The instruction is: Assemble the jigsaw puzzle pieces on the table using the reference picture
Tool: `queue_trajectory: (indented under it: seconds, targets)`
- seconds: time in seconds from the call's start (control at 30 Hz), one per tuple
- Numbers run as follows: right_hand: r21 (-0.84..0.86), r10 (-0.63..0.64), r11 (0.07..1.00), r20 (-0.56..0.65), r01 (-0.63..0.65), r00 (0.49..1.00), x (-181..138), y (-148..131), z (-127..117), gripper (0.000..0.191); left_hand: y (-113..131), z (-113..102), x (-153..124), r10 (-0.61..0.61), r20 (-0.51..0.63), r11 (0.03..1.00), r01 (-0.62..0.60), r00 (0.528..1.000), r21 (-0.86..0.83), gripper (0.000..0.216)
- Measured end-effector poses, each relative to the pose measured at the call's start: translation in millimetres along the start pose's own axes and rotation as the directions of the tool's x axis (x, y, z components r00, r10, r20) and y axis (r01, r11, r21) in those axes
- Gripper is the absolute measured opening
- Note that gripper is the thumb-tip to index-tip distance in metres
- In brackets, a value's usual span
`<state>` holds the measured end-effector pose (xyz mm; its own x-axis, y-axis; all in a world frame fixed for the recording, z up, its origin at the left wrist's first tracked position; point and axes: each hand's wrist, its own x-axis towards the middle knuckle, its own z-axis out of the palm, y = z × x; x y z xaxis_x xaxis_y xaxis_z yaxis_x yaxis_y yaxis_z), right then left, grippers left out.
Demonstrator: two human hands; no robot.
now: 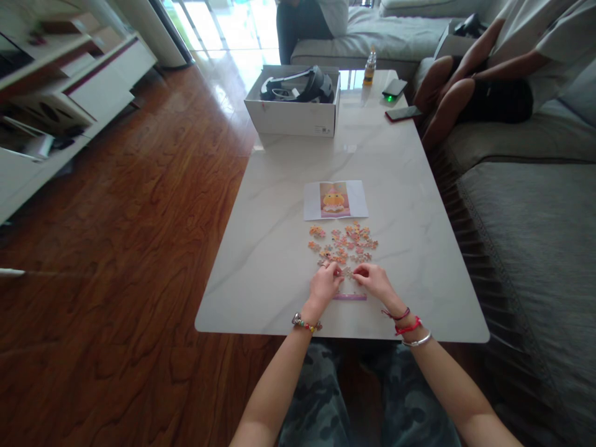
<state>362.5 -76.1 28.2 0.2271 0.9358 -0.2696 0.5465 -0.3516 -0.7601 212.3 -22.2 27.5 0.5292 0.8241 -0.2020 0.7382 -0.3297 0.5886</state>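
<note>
Small jigsaw puzzle pieces (344, 244) in orange, pink and pale tones lie scattered on the white marble-patterned table. At their near edge, a small pale cluster of puzzle pieces (347, 272) sits between my two hands. My left hand (325, 284) is closed in a pinch at the left side of this cluster. From the right, my right hand (375, 282) pinches at its other side. The fingertips partly hide what they hold. Just below the hands lies a narrow purple strip (351, 297), its left end near my left hand. Beyond the pieces rests a creased paper with a printed picture (334, 200).
A white box (291, 118) holding a black-and-white headset stands at the table's far end. Nearby are a bottle (369, 67), a phone (403, 113) and a dark device with a green light (394, 89). Two people sit on the sofas, behind and to the right.
</note>
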Motion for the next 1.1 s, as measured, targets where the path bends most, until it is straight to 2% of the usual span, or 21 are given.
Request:
queue_trajectory:
  seconds: [0.27, 0.4, 0.5, 0.67, 0.8, 0.9, 1.0, 1.1]
  targets:
    - [-0.239, -0.011, 0.971, 0.001, 0.011, 1.0, 7, -8, 2, 0.012, 0, 1, 0, -0.016, 0.011, 1.0, 0.016, 1.0, 0.017, 0.013]
    - [-0.287, -0.016, 0.958, -0.004, 0.014, 1.0, 9, -8, 5, 0.014, 0, 0, -1, -0.019, 0.013, 0.999, 0.019, 1.0, 0.029, 0.013]
    - [-0.282, -0.042, 0.959, -0.022, 0.034, 0.999, 8, -6, 6, 0.013, 1, -1, -1, -0.021, 0.018, 0.999, 0.021, 1.0, 0.03, 0.016]
    - [-0.249, -0.062, 0.967, -0.031, 0.053, 0.998, 10, -5, 5, 0.011, 3, 1, -5, -0.014, 0.028, 0.998, 0.012, 1.0, 0.065, 0.036]
    - [-0.263, -0.066, 0.963, 0.006, 0.065, 0.998, 14, -6, 1, 0.011, 5, 2, -15, 0.072, 0.03, 0.985, -0.076, 0.997, 0.156, 0.032]
    - [-0.265, -0.075, 0.961, 0.031, 0.08, 0.997, 17, -7, -2, 0.01, 7, 1, -26, 0.161, 0.037, 0.959, -0.165, 0.986, 0.228, 0.038]
    - [-0.201, -0.049, 0.978, 0.06, 0.061, 0.997, 19, -6, -4, 0.009, 8, 0, -34, 0.217, 0.051, 0.93, -0.223, 0.975, 0.293, 0.045]
    - [-0.054, 0.011, 0.999, 0.134, -0.004, 0.991, 21, -1, -7, 0.012, 10, 0, -36, 0.209, 0.073, 0.912, -0.221, 0.975, 0.346, 0.046]
